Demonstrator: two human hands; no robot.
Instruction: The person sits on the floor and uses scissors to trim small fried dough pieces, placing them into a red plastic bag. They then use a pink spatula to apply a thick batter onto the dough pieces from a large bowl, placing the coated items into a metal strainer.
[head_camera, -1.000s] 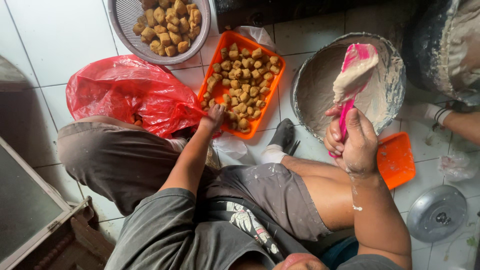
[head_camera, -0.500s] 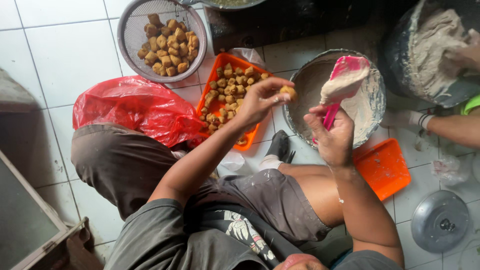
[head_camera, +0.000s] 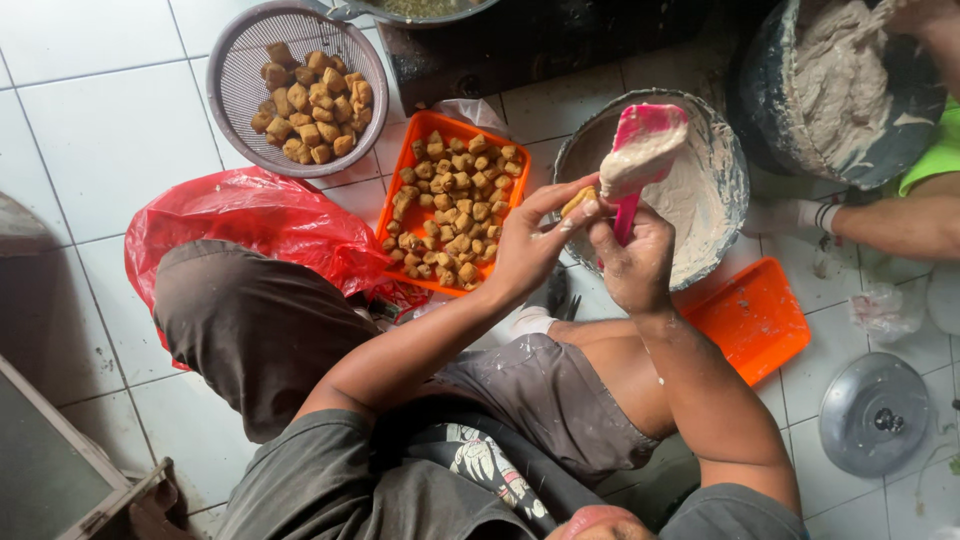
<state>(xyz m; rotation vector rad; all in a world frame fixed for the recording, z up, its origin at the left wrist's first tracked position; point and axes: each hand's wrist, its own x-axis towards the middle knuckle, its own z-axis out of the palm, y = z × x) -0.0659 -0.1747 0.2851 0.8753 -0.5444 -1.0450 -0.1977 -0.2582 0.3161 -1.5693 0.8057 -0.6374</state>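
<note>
Left hand (head_camera: 528, 245) sits centre frame, forearm running up from lower left, wrist bent toward the right; fingers pinched shut on a fried tofu puff (head_camera: 577, 201), w/ the puff's long axis slanting up-right. Right hand (head_camera: 632, 262) is just beside it, fist closed round the handle of a pink spatula (head_camera: 640, 150). Spatula stands near upright, blade up, loaded w/ white paste, over the metal bowl (head_camera: 725, 160). Puff seems to touch the blade; hard to tell. Orange tray (head_camera: 397, 185) lies left.

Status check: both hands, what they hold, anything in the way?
Left hand pinches a fried tofu piece. Right hand grips a pink spatula loaded with paste, over the metal bowl. Nothing between them.
</note>
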